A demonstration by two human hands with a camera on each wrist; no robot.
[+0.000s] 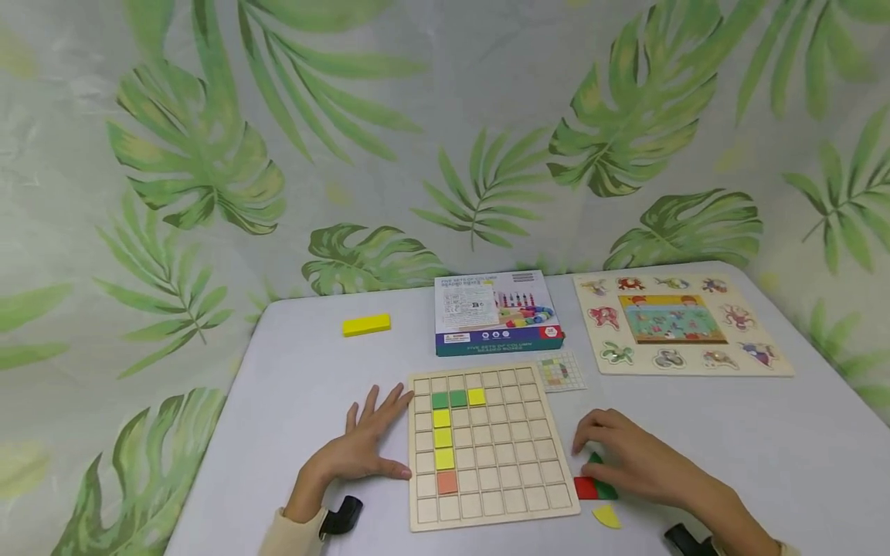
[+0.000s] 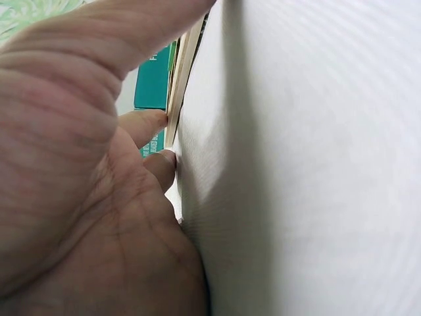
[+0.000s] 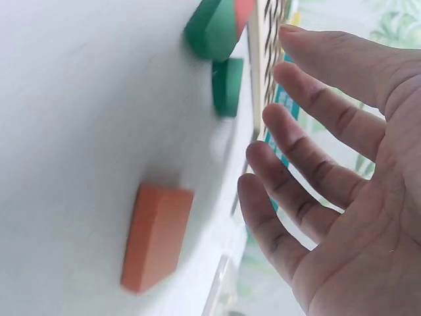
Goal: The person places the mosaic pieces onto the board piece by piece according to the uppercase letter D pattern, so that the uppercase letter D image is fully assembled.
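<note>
A wooden grid board (image 1: 501, 455) lies on the white table. Two green squares (image 1: 448, 399) and a yellow square (image 1: 476, 396) sit in its upper part; three more yellow squares (image 1: 443, 438) and an orange square (image 1: 447, 483) run down a left column. My left hand (image 1: 361, 448) is spread along the board's left edge, thumb and a fingertip against it. Right of the board, my right hand (image 1: 633, 455) hovers with loosely bent fingers and nothing in them. Below it are a red piece (image 1: 585, 488) and green pieces (image 1: 606, 489). In the right wrist view an orange block (image 3: 158, 237) lies nearby.
A yellow piece with a curved edge (image 1: 606, 516) lies near the board's lower right corner. Behind are a pattern card (image 1: 572, 372), a boxed bead set (image 1: 497, 313), a yellow bar (image 1: 366, 325) and a sea-animal puzzle board (image 1: 684, 361). A leaf-print cloth (image 1: 487, 100) hangs behind the table.
</note>
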